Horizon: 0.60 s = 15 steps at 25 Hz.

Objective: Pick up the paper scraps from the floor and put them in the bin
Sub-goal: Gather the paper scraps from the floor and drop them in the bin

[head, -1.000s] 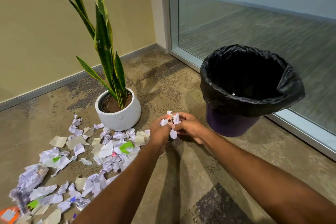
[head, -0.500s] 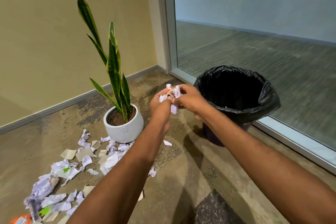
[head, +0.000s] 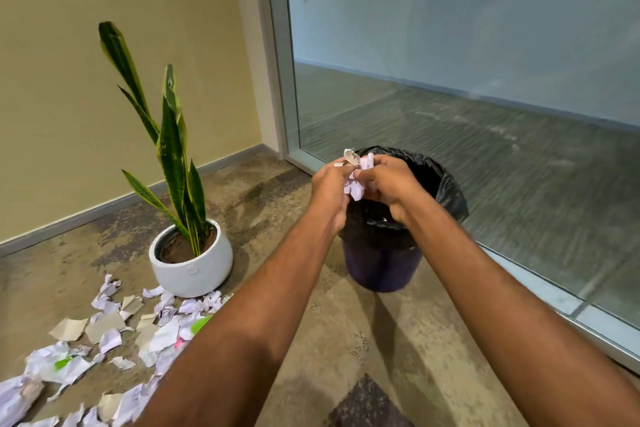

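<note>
Both hands are cupped together around a bunch of white and lilac paper scraps (head: 356, 180). My left hand (head: 329, 189) and my right hand (head: 393, 184) hold this bunch above the near left rim of the bin (head: 446, 191), a dark purple bucket lined with a black bag. Part of the bin's mouth is hidden behind my hands. Many more paper scraps (head: 114, 333) lie scattered on the floor at the lower left, some under my left forearm.
A snake plant in a white pot (head: 192, 265) stands left of the bin, close to the scattered scraps. A glass wall with a metal frame (head: 280, 80) runs behind and to the right of the bin. A beige wall closes the left side.
Both hands have risen from near the floor and moved right with the bunch of scraps, from beside the pot to over the bin's rim. A few scraps dropped on the way.
</note>
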Tool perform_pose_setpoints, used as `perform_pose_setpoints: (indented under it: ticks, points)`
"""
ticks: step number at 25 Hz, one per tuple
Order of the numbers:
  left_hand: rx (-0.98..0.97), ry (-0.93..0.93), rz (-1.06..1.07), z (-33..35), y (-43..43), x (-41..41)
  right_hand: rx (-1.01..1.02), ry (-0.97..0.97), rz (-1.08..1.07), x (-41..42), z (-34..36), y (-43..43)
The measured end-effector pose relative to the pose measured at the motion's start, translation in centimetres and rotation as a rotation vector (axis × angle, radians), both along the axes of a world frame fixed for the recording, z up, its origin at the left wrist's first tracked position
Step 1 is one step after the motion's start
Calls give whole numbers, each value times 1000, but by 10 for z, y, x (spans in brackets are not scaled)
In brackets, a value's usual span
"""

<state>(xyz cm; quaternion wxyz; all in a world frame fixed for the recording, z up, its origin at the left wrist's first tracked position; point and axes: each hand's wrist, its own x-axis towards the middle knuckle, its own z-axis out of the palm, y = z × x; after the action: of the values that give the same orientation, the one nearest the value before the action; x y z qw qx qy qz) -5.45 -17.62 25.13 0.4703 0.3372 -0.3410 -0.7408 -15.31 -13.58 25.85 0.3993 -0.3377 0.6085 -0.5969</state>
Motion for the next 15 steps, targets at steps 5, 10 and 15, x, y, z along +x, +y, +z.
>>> perform_pose_setpoints:
  ticks: [5,10,15]
  points:
    - [52,23,-209,3,1,-18,50,-121,-29,-28,-7,8]
    - [60,-135,-262,0,-5,-16,94,-76,-74,-35,-10,9]
    - [5,-100,-226,-1,-4,-8,-5,-120,-78,-29,-6,5]
